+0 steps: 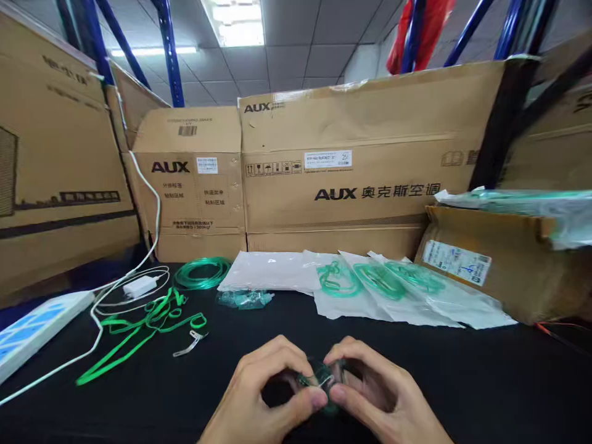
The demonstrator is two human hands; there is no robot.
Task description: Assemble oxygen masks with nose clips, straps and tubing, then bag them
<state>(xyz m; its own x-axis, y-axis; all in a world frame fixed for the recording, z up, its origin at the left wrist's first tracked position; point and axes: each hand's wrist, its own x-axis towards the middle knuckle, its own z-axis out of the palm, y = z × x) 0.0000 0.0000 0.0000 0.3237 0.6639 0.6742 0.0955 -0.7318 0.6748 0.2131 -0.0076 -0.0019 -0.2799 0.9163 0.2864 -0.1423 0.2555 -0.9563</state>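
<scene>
1. Printed cardboard boxes (337, 213) stand along the back of the table.
2. The black-covered table (462, 364) carries everything in front of them.
3. An open carton (518, 259) sits at the right, with clear-wrapped packs (504, 200) lying across its top.
4. White pouches (345, 305), several showing green tubing through the film, overlap left of the carton.
5. A white power strip (44, 327) lies at the far left, beside a looped white cable (156, 216).
6. The left hand (266, 391) grips a small green piece between thumb and fingers.
7. The right hand (382, 388) pinches the same piece from the other side.
8. A green tubing coil (202, 280) rests near the pouches; tangled green straps (139, 336) lie in front of it.
9. The small green piece (324, 377) is between the hands, near the table's front; it looks translucent, though blur and fingers hide its shape.
10. A small metal strip (189, 344) lies just beside the straps.
</scene>
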